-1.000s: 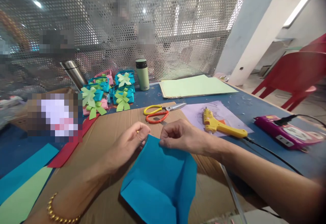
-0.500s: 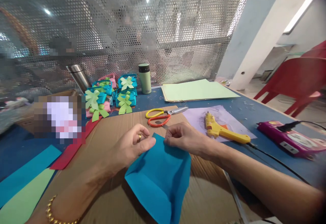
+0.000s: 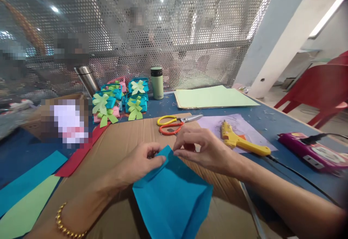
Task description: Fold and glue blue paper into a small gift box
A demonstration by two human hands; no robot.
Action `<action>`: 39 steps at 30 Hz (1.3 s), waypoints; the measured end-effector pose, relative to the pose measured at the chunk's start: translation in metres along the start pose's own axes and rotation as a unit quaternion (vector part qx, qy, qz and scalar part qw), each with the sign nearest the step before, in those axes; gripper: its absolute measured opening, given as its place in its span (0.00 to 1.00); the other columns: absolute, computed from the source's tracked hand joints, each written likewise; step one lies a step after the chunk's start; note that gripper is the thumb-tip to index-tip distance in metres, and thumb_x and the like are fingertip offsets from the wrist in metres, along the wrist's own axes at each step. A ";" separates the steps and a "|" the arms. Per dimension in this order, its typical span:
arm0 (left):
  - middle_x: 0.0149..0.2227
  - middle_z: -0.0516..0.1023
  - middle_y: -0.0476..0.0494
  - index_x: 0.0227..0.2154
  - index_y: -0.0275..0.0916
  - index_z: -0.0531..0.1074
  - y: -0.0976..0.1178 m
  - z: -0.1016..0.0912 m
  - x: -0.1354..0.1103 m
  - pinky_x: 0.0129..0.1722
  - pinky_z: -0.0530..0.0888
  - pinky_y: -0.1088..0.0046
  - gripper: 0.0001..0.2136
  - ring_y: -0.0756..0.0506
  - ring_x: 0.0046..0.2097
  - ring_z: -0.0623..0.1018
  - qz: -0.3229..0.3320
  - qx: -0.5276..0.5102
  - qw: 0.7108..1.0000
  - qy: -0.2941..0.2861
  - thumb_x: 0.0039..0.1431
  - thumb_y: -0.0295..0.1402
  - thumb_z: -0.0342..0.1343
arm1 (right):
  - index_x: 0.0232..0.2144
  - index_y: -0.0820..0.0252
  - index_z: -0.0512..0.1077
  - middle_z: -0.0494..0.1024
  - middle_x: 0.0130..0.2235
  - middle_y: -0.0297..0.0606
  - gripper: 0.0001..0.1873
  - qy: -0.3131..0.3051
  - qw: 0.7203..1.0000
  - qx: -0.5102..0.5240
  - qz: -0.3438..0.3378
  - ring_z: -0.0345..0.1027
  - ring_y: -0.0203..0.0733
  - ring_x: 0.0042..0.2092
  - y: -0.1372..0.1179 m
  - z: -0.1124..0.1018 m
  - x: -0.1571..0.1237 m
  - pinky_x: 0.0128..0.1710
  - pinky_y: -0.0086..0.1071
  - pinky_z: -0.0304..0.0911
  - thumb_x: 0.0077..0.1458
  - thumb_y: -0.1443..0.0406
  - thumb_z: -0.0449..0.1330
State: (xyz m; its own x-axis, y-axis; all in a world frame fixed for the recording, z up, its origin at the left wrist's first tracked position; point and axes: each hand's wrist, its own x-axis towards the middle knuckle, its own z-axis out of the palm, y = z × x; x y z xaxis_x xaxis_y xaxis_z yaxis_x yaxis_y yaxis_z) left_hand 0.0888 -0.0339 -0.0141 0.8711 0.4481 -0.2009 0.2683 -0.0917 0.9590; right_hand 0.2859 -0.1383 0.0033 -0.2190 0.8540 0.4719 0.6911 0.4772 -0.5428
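Note:
A folded blue paper piece (image 3: pixel 174 192), shaped like a small bag, hangs over the cardboard with its pointed tip facing away from me. My left hand (image 3: pixel 145 161) pinches its left edge near the tip, thumb on top and fingers curled underneath. At the right side of the tip, the thumb and index finger of my right hand (image 3: pixel 199 148) close on the paper's edge. Just beyond my hands lie scissors (image 3: pixel 171 124) with one yellow and one red handle. Beneath everything is a brown cardboard sheet (image 3: pixel 119 141).
A yellow glue gun (image 3: pixel 241 143) rests on purple paper (image 3: pixel 261 143), its cord running right to a magenta power strip (image 3: pixel 310 152). Green sheets (image 3: pixel 214 97), a green tumbler (image 3: pixel 157 83) and small bow-trimmed bags (image 3: pixel 137 97) stand behind. Blue, green and red strips (image 3: pixel 81 152) lie left.
The blue paper has turned and flattened, its right side now reaching farther out. My right hand has opened its fingers somewhat and shifted along the tip; my left hand keeps its hold.

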 end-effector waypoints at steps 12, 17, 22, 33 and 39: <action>0.25 0.65 0.53 0.30 0.36 0.76 -0.002 -0.002 -0.005 0.26 0.58 0.75 0.06 0.51 0.28 0.63 0.000 0.054 0.998 -0.031 0.54 0.33 0.58 | 0.32 0.64 0.75 0.72 0.32 0.40 0.16 -0.078 0.950 -0.247 -0.174 0.59 0.40 0.31 -0.006 0.008 -0.004 0.31 0.34 0.53 0.68 0.69 0.49; 0.25 0.62 0.53 0.25 0.35 0.72 -0.004 -0.002 -0.006 0.26 0.57 0.74 0.08 0.52 0.27 0.61 -0.011 0.029 0.999 -0.040 0.54 0.35 0.59 | 0.25 0.63 0.70 0.69 0.28 0.38 0.21 -0.090 0.931 -0.289 -0.203 0.51 0.39 0.28 -0.015 0.009 -0.002 0.32 0.36 0.49 0.68 0.72 0.45; 0.25 0.61 0.53 0.26 0.35 0.71 -0.003 -0.001 -0.005 0.26 0.56 0.73 0.07 0.52 0.27 0.61 -0.028 0.006 0.999 -0.046 0.52 0.34 0.59 | 0.23 0.61 0.67 0.66 0.27 0.37 0.24 -0.099 0.930 -0.282 -0.214 0.47 0.40 0.27 -0.020 0.011 0.000 0.31 0.36 0.48 0.69 0.72 0.41; 0.24 0.58 0.54 0.21 0.37 0.64 0.001 0.000 -0.005 0.26 0.55 0.73 0.09 0.52 0.28 0.59 0.005 0.047 0.996 -0.076 0.51 0.33 0.56 | 0.23 0.60 0.66 0.66 0.28 0.37 0.22 -0.113 0.935 -0.256 -0.218 0.49 0.41 0.28 -0.021 0.016 -0.002 0.30 0.37 0.48 0.68 0.73 0.42; 0.24 0.56 0.53 0.20 0.38 0.61 0.002 0.000 -0.005 0.25 0.54 0.73 0.08 0.52 0.27 0.58 0.016 0.079 0.993 -0.082 0.51 0.31 0.53 | 0.22 0.59 0.63 0.64 0.27 0.37 0.22 -0.098 0.932 -0.259 -0.234 0.49 0.40 0.28 -0.019 0.017 -0.002 0.30 0.36 0.48 0.67 0.74 0.43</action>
State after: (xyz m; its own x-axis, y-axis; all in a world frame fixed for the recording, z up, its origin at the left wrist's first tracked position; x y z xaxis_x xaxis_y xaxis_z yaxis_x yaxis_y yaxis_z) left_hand 0.0854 -0.0365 -0.0110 0.9324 0.2923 -0.2126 0.2887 -0.2486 0.9246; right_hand 0.2614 -0.1451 0.0011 -0.6669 0.6230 0.4087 0.7166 0.6865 0.1229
